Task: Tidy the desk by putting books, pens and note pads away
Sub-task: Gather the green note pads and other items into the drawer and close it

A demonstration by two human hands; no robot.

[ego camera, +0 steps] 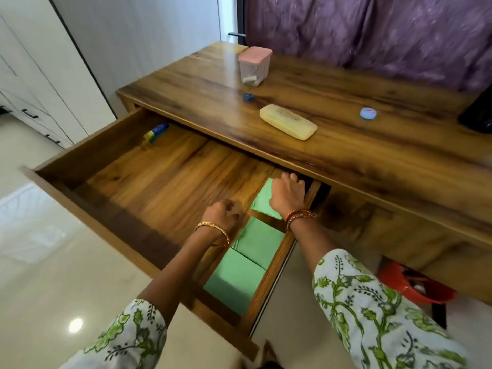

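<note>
The desk's wide wooden drawer (138, 177) is pulled far out. Along its right side lie three green note pads in a row: a far one (262, 199), a middle one (259, 242) and a near one (234, 282). My right hand (287, 194) lies palm down on the far pad, its fingers reaching under the desktop edge. My left hand (222, 215) hovers over the drawer floor just left of the pads, fingers loosely curled and holding nothing. A blue, yellow and green tube (156, 132) lies in the drawer's far left corner.
On the wooden desktop (346, 145) stand a clear box with a pink lid (254, 65), a cream case (288, 121), a small blue object (248, 97), a round blue lid (368, 113) and a black thing (478, 115) at the right edge. A red stool (415, 284) stands under the desk.
</note>
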